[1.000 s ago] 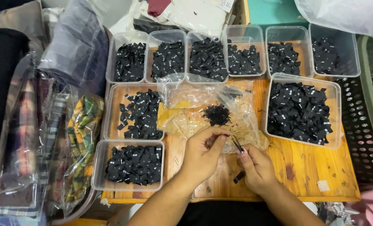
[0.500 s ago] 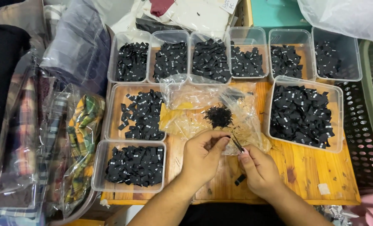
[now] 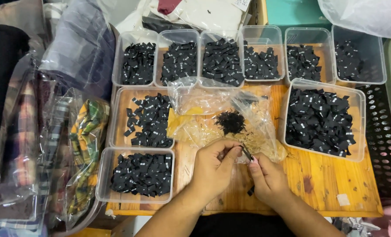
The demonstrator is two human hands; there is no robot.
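Note:
My left hand and my right hand meet over the wooden table, pinching a small thin black piece between their fingertips. Just beyond them lies a crumpled clear plastic bag with a small heap of black bits on it. Another small black piece lies on the table under my right hand.
Clear plastic tubs of black fabric labels surround the hands: a row at the back, a big one at right, two at left. Bagged plaid cloth lies left; a black perforated basket stands right.
Both hands stay close together on the small black piece; only the fingers shifted slightly.

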